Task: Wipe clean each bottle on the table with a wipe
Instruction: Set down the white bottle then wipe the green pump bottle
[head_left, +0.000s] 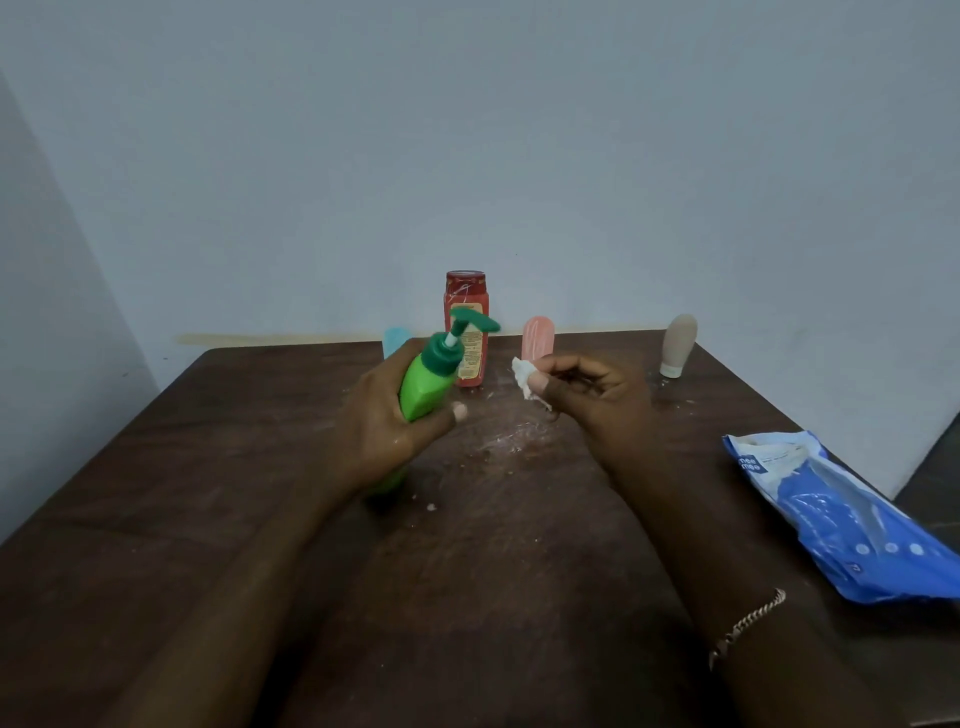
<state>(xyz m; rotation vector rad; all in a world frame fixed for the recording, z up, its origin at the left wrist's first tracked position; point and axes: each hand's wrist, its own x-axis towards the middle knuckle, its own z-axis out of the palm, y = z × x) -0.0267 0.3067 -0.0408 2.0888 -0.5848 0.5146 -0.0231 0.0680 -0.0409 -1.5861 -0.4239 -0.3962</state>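
My left hand (387, 421) grips a green pump bottle (428, 382), tilted to the right above the dark wooden table (208, 493). To its right, apart from the bottle, my right hand (592, 395) pinches a small crumpled white wipe (524, 376). A red bottle (467, 327) stands upright behind the green one. A pink tube (538, 338) and a beige tube (678, 345) stand on their caps along the far edge. A light blue container (395, 340) is partly hidden behind my left hand.
A blue and white pack of wipes (836, 514) lies at the table's right edge. White smears and crumbs (511, 439) mark the table between my hands. A pale wall rises right behind the far edge.
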